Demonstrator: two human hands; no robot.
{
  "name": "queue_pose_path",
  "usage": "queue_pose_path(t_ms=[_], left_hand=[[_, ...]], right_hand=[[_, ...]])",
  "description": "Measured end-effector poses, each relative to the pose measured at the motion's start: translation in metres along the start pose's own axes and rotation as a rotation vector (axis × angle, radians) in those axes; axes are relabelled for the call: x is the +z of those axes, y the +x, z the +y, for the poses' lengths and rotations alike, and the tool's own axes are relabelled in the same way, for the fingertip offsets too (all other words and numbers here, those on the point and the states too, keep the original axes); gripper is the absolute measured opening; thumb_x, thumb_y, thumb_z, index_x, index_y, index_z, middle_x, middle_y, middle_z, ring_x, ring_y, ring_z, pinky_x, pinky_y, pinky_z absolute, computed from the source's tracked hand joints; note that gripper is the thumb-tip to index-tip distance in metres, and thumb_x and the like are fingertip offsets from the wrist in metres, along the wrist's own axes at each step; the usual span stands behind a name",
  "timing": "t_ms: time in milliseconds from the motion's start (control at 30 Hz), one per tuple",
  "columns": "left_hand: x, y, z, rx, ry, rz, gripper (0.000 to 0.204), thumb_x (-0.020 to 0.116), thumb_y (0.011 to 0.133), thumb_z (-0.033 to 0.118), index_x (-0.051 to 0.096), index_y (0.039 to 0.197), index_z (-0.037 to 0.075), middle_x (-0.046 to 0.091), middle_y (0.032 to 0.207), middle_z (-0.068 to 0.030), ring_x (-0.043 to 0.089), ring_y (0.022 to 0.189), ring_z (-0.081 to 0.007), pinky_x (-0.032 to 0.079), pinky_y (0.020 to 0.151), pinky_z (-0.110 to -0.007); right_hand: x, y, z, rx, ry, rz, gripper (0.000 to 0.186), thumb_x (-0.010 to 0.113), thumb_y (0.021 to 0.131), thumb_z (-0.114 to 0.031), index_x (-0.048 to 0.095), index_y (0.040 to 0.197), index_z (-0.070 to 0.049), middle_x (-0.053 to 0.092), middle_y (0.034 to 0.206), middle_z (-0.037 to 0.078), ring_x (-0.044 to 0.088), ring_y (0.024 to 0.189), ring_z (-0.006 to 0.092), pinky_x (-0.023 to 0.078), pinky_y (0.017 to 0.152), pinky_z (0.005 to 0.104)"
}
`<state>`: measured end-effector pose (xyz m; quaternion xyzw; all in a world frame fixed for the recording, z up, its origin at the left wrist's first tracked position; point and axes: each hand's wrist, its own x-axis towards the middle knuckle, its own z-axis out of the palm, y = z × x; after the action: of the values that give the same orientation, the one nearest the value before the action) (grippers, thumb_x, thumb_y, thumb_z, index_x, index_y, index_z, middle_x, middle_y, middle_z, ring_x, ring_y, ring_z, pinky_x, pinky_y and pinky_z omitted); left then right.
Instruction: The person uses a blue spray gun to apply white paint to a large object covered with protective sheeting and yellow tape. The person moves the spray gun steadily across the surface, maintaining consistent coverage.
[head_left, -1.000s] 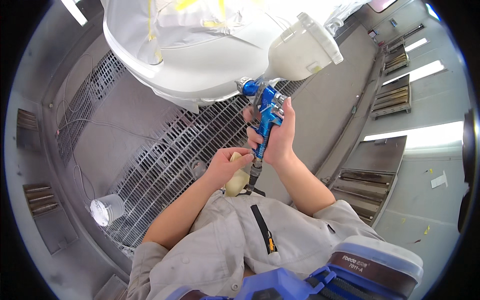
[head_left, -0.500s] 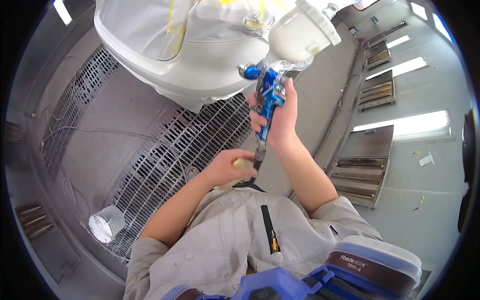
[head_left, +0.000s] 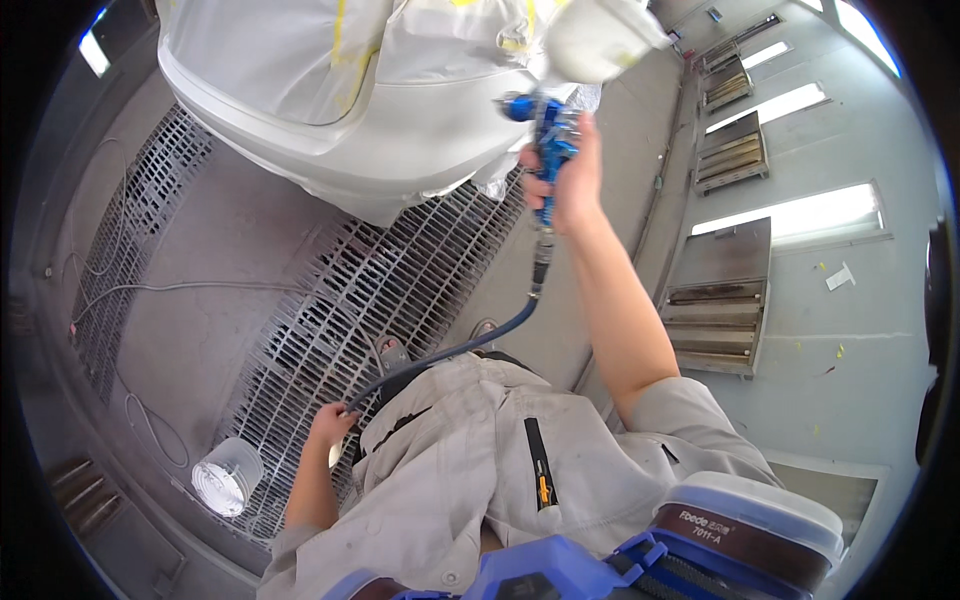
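My right hand (head_left: 578,185) is wrapped round the handle of a blue spray gun (head_left: 552,140), raised ahead of me and slightly blurred. A large whitish paint cup (head_left: 600,42) sits on top of the gun, partly cut off by the upper edge of the view. From the gun's handle a dark air hose (head_left: 465,347) curves down and left across my front. Low on the left, my left hand (head_left: 333,425) is closed round this hose. A small cream-coloured piece (head_left: 337,453) shows beside that hand; I cannot tell what it is.
A white car bumper (head_left: 430,160) with masking film and yellow tape above it stands ahead. Floor grating (head_left: 300,350) runs below. A translucent bucket (head_left: 228,475) stands left, near a loose grey hose (head_left: 200,287). Panels with slats (head_left: 715,320) line the right wall.
My left hand has moved down and left from just below the gun, along the hose, which now stretches between both hands. My right hand has lifted the gun slightly up and right.
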<state>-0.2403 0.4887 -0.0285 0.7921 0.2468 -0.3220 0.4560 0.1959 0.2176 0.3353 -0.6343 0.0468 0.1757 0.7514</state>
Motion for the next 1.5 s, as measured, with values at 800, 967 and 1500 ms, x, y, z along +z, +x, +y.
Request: queue_pose_path(t_ms=[800,967,1500], left_hand=[[0.018,-0.066,0.076,-0.046,-0.261,0.379,0.037,0.068,0.101,0.035,0.068,0.083,0.003,0.058,0.067,0.0005,0.051,0.064,-0.0099,0.043,0.062,-0.03],[0.049,-0.085,0.099,-0.071,-0.35,0.351,0.048,0.055,0.108,0.04,0.066,0.081,0.003,0.06,0.071,-0.0013,0.055,0.067,-0.0124,0.044,0.065,-0.031],[0.129,-0.128,0.171,-0.17,-0.511,0.47,0.058,0.042,0.113,0.044,0.061,0.075,0.005,0.06,0.071,-0.0016,0.054,0.068,-0.0121,0.043,0.065,-0.029]], right_hand=[[-0.138,0.015,0.084,0.04,0.228,-0.051,0.076,0.023,0.103,-0.074,0.056,0.09,-0.006,0.056,0.075,0.005,0.041,0.044,0.0123,0.036,0.041,0.0296],[-0.17,0.041,0.091,-0.068,0.208,0.184,0.078,0.021,0.103,-0.074,0.056,0.086,-0.007,0.055,0.074,0.004,0.041,0.046,0.0133,0.035,0.043,0.0315],[-0.215,0.095,0.189,0.181,0.291,0.083,0.079,0.026,0.099,-0.08,0.055,0.087,-0.008,0.054,0.076,0.002,0.042,0.047,0.0127,0.037,0.044,0.0309]])
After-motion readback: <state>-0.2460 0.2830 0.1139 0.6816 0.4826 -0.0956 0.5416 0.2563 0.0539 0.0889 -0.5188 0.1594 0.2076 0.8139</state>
